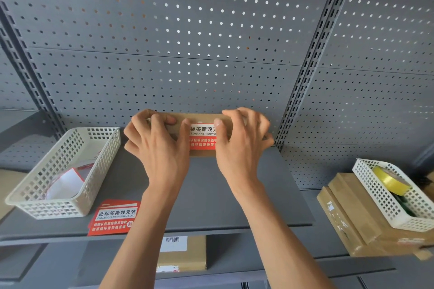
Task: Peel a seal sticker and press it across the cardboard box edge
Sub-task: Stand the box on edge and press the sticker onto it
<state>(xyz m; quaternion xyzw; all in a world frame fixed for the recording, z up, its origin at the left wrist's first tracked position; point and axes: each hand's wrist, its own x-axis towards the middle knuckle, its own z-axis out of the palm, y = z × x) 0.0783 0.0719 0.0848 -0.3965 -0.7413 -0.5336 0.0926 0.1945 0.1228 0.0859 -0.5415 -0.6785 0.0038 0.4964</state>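
Observation:
A flat brown cardboard box (202, 118) stands on the grey shelf against the pegboard. A red and white seal sticker (203, 136) lies across its front, folded over the upper edge. My left hand (156, 145) grips the box's left end, thumb beside the sticker's left side. My right hand (242, 141) grips the right end, its thumb pressing on the sticker's right part. Both hands hide the box's ends. A small stack of spare seal stickers (114, 217) lies near the shelf's front edge.
A white perforated basket (77, 204) holding peeled backing paper stands left on the grey shelf (211, 195). At right, another white basket (385, 202) with a yellow tape roll (389, 180) sits on stacked cardboard boxes (352, 218). A labelled box (182, 253) rests on the lower shelf.

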